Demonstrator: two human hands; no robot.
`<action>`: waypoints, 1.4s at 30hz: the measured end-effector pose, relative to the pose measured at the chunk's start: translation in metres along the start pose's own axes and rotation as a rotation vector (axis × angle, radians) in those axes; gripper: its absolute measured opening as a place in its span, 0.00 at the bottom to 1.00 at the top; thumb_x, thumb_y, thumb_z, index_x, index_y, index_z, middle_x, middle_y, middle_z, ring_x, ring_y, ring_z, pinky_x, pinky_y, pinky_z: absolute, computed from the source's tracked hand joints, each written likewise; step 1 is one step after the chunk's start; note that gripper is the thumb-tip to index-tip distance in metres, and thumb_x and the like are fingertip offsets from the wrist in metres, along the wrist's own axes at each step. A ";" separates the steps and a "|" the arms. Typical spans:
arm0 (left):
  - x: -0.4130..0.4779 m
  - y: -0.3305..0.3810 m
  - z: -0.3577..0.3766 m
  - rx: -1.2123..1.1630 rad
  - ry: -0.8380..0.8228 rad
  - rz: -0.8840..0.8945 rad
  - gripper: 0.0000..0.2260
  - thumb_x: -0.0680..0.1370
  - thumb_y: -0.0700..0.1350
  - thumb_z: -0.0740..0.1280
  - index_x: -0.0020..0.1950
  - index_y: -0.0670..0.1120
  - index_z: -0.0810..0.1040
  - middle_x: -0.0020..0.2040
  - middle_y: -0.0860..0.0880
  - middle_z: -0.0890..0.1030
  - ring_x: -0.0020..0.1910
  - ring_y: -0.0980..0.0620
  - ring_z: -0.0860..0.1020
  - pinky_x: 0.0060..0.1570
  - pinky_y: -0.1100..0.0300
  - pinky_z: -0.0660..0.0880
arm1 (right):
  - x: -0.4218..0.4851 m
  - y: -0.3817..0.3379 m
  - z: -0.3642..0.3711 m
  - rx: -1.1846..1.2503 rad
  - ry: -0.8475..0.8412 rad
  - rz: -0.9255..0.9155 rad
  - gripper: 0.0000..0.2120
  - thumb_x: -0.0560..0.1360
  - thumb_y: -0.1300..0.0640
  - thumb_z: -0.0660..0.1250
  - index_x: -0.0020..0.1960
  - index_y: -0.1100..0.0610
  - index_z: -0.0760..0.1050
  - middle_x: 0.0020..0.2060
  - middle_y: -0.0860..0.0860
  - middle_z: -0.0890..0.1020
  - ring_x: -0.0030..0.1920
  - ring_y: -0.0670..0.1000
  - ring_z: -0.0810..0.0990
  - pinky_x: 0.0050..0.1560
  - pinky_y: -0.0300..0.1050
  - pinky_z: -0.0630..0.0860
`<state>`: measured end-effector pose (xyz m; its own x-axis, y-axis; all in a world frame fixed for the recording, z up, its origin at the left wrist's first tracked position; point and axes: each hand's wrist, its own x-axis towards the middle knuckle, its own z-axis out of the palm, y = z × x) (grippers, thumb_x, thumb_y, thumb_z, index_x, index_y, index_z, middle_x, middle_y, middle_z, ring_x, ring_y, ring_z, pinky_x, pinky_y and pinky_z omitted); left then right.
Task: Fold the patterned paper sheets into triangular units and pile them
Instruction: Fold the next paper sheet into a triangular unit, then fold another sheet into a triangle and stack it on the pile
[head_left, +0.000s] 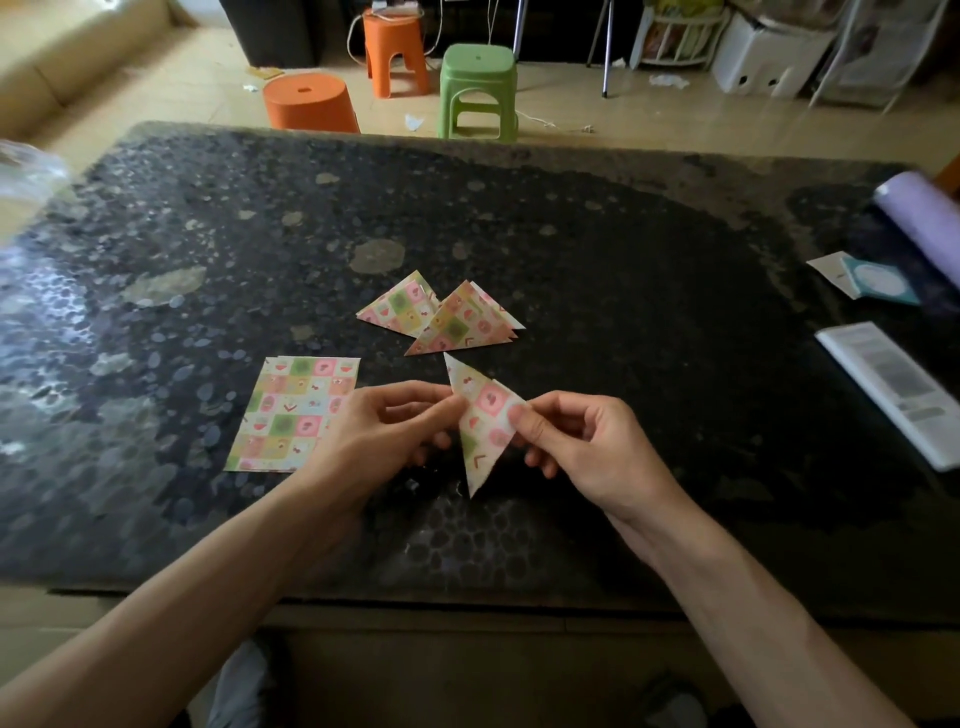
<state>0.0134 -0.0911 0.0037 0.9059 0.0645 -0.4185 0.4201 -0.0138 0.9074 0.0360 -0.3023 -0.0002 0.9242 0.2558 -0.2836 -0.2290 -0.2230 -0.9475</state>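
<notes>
A folded triangle of patterned paper (485, 415) is held upright just above the dark table (623, 312). My left hand (374, 436) pinches its left edge with thumb and fingertips. My right hand (582, 447) pinches its right corner, thumb on the front face. Beyond the hands, a loose pile of finished triangular units (447, 317) lies on the table, overlapping each other. To the left, flat square patterned sheets (291, 410) lie stacked, partly hidden by my left hand.
At the right edge lie a folded printed leaflet (893, 389), a teal and white card (872, 280) and a lilac roll (919, 218). Clear plastic (26, 176) sits at the far left. Orange stools (311, 104) and a green stool (478, 88) stand on the floor behind.
</notes>
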 end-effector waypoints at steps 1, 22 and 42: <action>0.000 -0.001 0.001 -0.043 0.016 -0.004 0.07 0.75 0.52 0.75 0.50 0.52 0.88 0.44 0.46 0.86 0.40 0.54 0.80 0.38 0.62 0.74 | 0.000 0.000 0.003 0.034 -0.007 0.014 0.11 0.77 0.48 0.73 0.54 0.53 0.85 0.45 0.50 0.88 0.41 0.47 0.85 0.40 0.40 0.79; 0.006 0.003 -0.049 -0.250 0.346 0.022 0.08 0.81 0.41 0.70 0.58 0.49 0.83 0.50 0.47 0.87 0.35 0.57 0.81 0.32 0.63 0.74 | 0.101 -0.007 0.067 -0.530 0.335 -0.176 0.05 0.75 0.48 0.76 0.46 0.49 0.85 0.39 0.41 0.85 0.42 0.42 0.84 0.50 0.47 0.83; 0.013 0.003 -0.096 0.184 0.508 0.089 0.13 0.79 0.40 0.71 0.62 0.52 0.81 0.55 0.52 0.83 0.51 0.57 0.81 0.43 0.62 0.76 | 0.102 -0.002 0.084 -0.504 0.415 -0.256 0.08 0.75 0.46 0.77 0.46 0.48 0.81 0.36 0.41 0.82 0.38 0.42 0.82 0.46 0.51 0.84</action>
<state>0.0210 0.0055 0.0046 0.8181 0.5284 -0.2270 0.3865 -0.2130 0.8973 0.1053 -0.1971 -0.0396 0.9934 0.0003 0.1145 0.0883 -0.6384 -0.7646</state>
